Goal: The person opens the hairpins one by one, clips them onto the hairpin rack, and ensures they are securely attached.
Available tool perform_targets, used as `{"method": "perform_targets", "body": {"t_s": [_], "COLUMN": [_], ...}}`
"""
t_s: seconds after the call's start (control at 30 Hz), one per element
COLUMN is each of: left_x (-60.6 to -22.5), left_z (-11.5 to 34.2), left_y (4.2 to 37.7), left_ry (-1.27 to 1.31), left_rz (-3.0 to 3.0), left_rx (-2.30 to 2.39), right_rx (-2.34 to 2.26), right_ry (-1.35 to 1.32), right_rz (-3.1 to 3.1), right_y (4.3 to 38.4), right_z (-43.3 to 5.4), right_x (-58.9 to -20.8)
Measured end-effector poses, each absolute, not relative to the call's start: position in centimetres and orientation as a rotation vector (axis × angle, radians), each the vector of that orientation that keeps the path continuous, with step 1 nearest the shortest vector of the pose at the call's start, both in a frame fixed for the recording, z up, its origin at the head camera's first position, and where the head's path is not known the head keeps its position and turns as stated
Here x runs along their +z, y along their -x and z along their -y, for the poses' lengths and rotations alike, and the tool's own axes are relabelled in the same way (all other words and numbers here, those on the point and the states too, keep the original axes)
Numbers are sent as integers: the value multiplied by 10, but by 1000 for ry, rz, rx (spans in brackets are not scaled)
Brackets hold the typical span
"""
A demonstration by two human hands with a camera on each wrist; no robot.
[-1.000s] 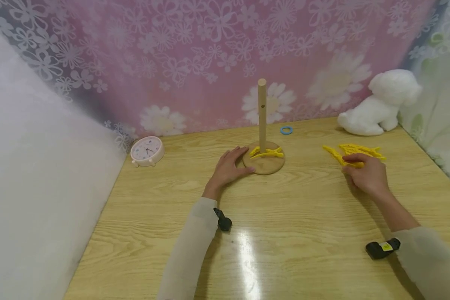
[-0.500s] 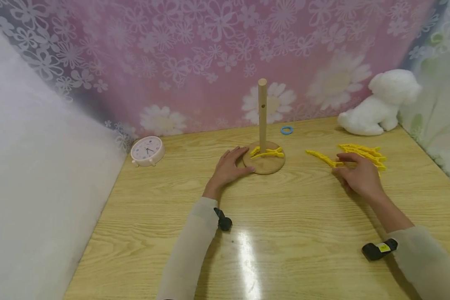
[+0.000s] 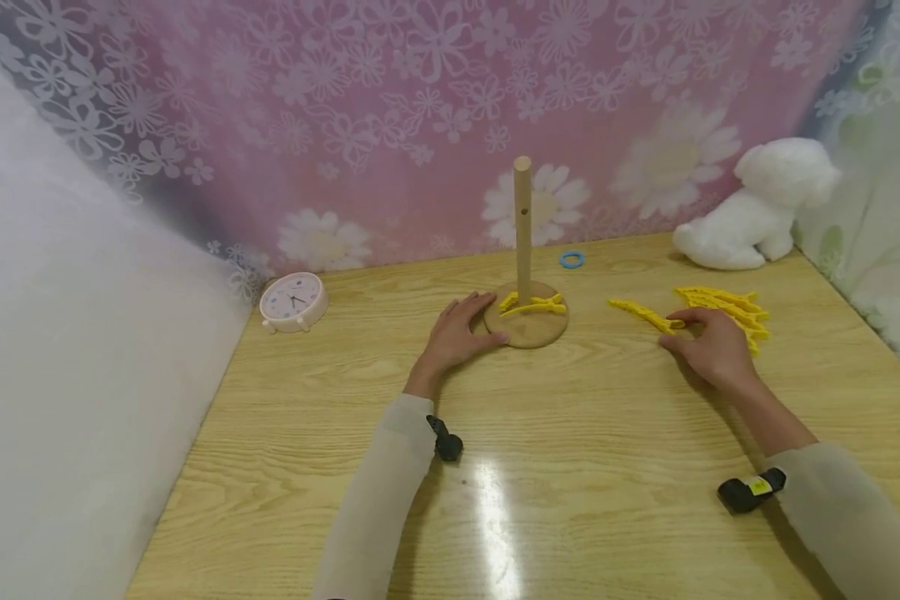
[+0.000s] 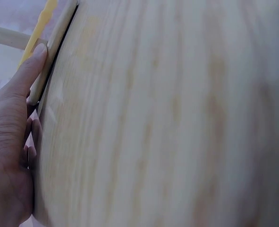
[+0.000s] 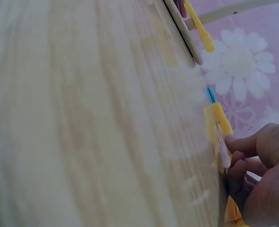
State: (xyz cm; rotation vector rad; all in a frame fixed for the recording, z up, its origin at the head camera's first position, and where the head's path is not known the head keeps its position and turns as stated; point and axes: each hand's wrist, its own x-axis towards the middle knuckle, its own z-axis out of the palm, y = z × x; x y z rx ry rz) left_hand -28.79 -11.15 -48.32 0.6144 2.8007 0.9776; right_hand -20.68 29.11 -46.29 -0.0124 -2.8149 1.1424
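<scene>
Yellow and slender, a gently curved strip point(image 3: 637, 312) sits right of centre in my head view, its right end pinched between the thumb and fingertips of the right hand point(image 3: 716, 346). From that pinch the rest of the strip runs free toward the left of the frame and slightly up, so I read the grip as being at one end, well off the middle. My right wrist view, at its right edge, agrees: the fingertips meet the strip's lower end and the remainder points up the frame. I cannot tell whether it touches the table point(image 3: 570, 450) or is just clear of it.

Just behind the knuckles, farther right in the head view, a pile of yellow strips point(image 3: 720, 305) lies on the table, partly hidden by that hand.

Near the centre I have the left hand point(image 3: 457, 337), thumb and fingers spread and laid against the left rim of a round wooden base point(image 3: 527, 335); it is not clenched. An upright wooden post point(image 3: 523, 233) rises from the base, and more yellow pieces point(image 3: 536, 307) lie about its foot. Behind, a blue ring point(image 3: 572, 260) rests on the table, with a white plush dog point(image 3: 750, 217) at upper right and a pale clock point(image 3: 294, 302) left of centre.
</scene>
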Motion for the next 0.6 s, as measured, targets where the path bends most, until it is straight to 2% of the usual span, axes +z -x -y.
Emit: {"method": "perform_targets", "body": {"t_s": [0.4,0.6], "left_x": [-483,-483], "left_z": [112,111], "left_y": [288,287], "left_ry": [-628,-621], "left_rz": [-2803,-2792], "left_rx": [982,1000], "right_rx": [1562,1542], "right_ry": [158,103], "right_rz": [2681,2631], "right_y": [210,216], "right_z": [-283,-272], "right_x": [-456,-449]}}
